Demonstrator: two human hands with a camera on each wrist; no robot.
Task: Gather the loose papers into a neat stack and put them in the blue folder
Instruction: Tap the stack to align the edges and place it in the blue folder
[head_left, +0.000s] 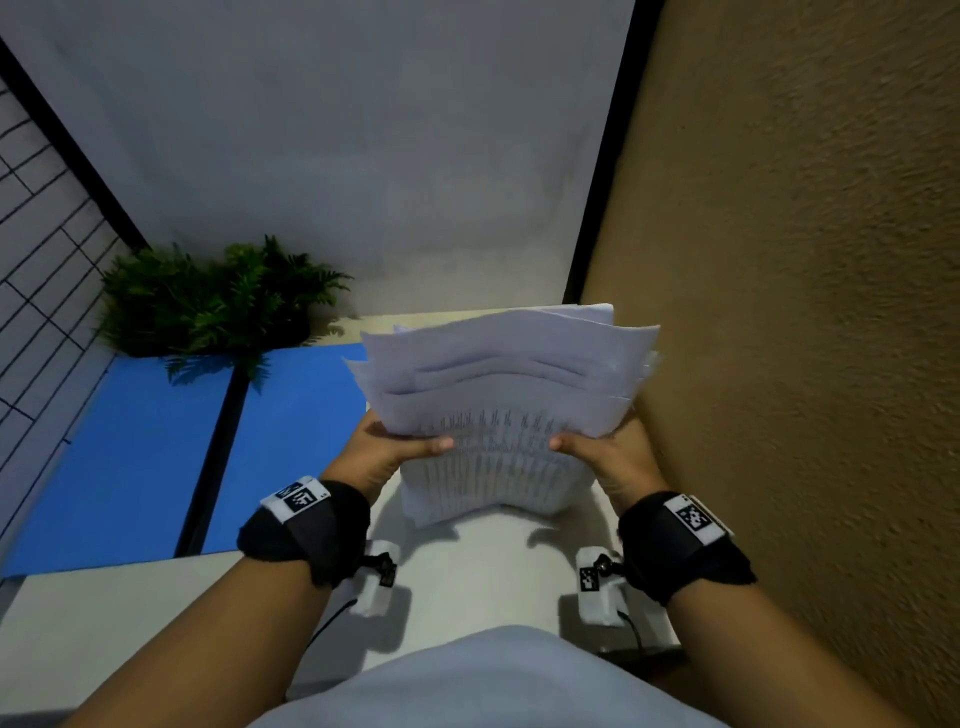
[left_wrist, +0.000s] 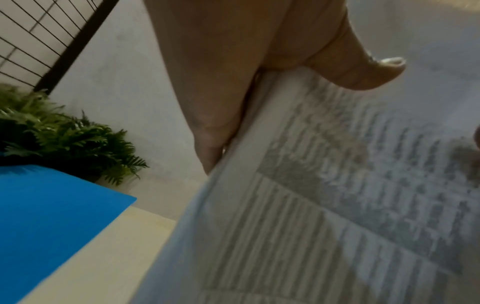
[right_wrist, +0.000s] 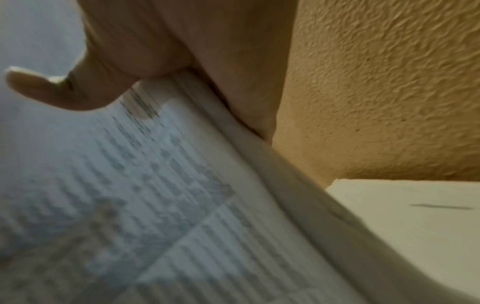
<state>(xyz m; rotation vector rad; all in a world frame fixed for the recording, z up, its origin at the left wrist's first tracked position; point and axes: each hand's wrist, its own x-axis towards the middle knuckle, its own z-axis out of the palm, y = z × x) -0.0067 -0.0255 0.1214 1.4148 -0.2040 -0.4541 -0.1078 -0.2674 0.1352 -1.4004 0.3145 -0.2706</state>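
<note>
A stack of white printed papers (head_left: 498, 410) stands nearly upright on its lower edge on the white table (head_left: 467, 577), its top edges uneven and fanned. My left hand (head_left: 400, 447) grips the stack's left side, thumb on the printed front, fingers behind. My right hand (head_left: 597, 447) grips the right side the same way. The left wrist view shows the papers (left_wrist: 324, 205) under the left hand's thumb (left_wrist: 363, 70); the right wrist view shows the papers (right_wrist: 145, 195) under the right hand's thumb (right_wrist: 52, 90). The blue folder (head_left: 156, 457) lies open flat at the left, also seen as a blue folder (left_wrist: 46, 216) corner.
A green fern plant (head_left: 208, 301) stands at the folder's far edge, overhanging it. A wire grid panel (head_left: 36, 234) lines the left side. A textured tan wall (head_left: 805, 312) rises close beside my right hand. A white wall is at the back.
</note>
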